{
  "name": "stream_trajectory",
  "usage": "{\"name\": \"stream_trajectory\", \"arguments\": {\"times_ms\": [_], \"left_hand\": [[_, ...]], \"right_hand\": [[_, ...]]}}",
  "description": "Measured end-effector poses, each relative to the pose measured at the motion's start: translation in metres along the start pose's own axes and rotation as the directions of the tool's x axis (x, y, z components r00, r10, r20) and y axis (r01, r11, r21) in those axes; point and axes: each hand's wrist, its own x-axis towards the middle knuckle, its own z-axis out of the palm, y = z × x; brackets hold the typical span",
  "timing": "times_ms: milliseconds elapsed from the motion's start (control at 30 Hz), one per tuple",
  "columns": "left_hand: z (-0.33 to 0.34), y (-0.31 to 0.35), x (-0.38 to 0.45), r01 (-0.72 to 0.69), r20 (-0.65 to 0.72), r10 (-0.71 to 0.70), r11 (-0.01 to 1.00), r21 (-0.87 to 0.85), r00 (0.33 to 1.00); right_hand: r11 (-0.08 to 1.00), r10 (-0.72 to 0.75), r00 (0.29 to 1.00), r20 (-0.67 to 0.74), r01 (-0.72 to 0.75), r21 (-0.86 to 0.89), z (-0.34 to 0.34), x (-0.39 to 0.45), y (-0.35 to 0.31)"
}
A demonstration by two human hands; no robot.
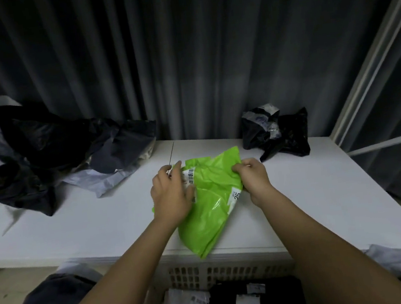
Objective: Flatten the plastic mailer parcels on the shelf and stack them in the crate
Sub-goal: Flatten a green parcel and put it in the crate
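**A:** Where do you have the green mailer point(211, 201) right now?

**B:** It lies on the white shelf point(303, 202), near the front edge and a little right of the middle, its lower tip poking just over that edge above the crate point(225, 271). Your left hand point(171, 196) rests on its left side beside the barcode label, fingers curled onto the plastic. Your right hand point(254, 178) pinches the right edge in a closed grip.

**A:** So how do you flatten it well?

**B:** Keep the left palm down as an anchor and draw the right edge outward, away from it, so the wrinkles in the middle pull flat. Then I'd sweep from the far end toward the front edge to push trapped air out. The plastic looks slick, so press before you slide.

**A:** And the rest?

**B:** The dark pile of mailers point(42, 157) sits at the back left of the shelf, and a crumpled black one point(278, 131) at the back right, both well apart from your hands. Flat parcels already lie in the crate, so lay this one on top of them.
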Motion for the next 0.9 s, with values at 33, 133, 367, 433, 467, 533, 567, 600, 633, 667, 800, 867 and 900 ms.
{"name": "stream_trajectory", "arguments": {"times_ms": [33, 133, 367, 433, 467, 533, 567, 600, 633, 667, 800, 867, 900], "left_hand": [[-0.006, 0.009, 0.0, -0.028, -0.024, 0.028, 0.999, -0.038, 0.999], [-0.024, 0.04, -0.002, -0.175, 0.022, 0.182, 0.968, -0.178, 0.983], [-0.047, 0.084, -0.004, 0.22, 0.281, -0.013, 0.658, -0.721, 0.96], [-0.045, 0.085, -0.005, 0.274, 0.262, -0.118, 0.646, -0.712, 0.958], [-0.043, 0.083, -0.006, 0.305, 0.25, -0.178, 0.646, -0.7, 0.952], [-0.038, 0.074, -0.008, 0.349, 0.231, -0.264, 0.644, -0.681, 0.936], [-0.036, 0.07, -0.008, 0.346, 0.21, -0.278, 0.66, -0.667, 0.937], [-0.036, 0.066, -0.009, 0.337, 0.191, -0.283, 0.686, -0.645, 0.94], [-0.038, 0.064, -0.009, 0.324, 0.173, -0.279, 0.704, -0.632, 0.944], [-0.041, 0.062, -0.008, 0.309, 0.157, -0.272, 0.722, -0.619, 0.949], [-0.049, 0.059, 0.0, 0.24, 0.09, -0.232, 0.778, -0.58, 0.969], [-0.051, 0.057, 0.005, 0.202, 0.065, -0.201, 0.802, -0.562, 0.977], [-0.053, 0.057, 0.007, 0.182, 0.057, -0.181, 0.812, -0.554, 0.982]], "right_hand": [[0.996, -0.08, 0.996, -0.033, 0.079, -0.026, 0.001, -0.005, -0.01], [0.959, -0.282, 0.959, -0.037, 0.281, -0.045, 0.005, -0.024, -0.035], [0.934, -0.328, 0.914, 0.238, 0.351, -0.061, 0.002, -0.069, -0.046], [0.938, -0.302, 0.908, 0.292, 0.337, -0.079, 0.0, -0.078, -0.035], [0.934, -0.303, 0.895, 0.328, 0.348, -0.086, 0.0, -0.081, -0.029], [0.913, -0.325, 0.862, 0.388, 0.393, -0.109, -0.003, -0.088, -0.02], [0.9, -0.345, 0.854, 0.389, 0.419, -0.122, -0.005, -0.09, -0.018], [0.883, -0.375, 0.855, 0.359, 0.447, -0.141, -0.008, -0.09, -0.016], [0.862, -0.413, 0.858, 0.307, 0.477, -0.172, -0.011, -0.087, -0.015], [0.834, -0.456, 0.855, 0.246, 0.507, -0.216, -0.015, -0.083, -0.016], [0.69, -0.574, 0.802, 0.166, 0.582, -0.43, -0.026, -0.063, -0.031], [0.604, -0.584, 0.778, 0.233, 0.608, -0.515, -0.028, -0.052, -0.041], [0.574, -0.567, 0.775, 0.278, 0.614, -0.542, -0.028, -0.049, -0.047]]}}
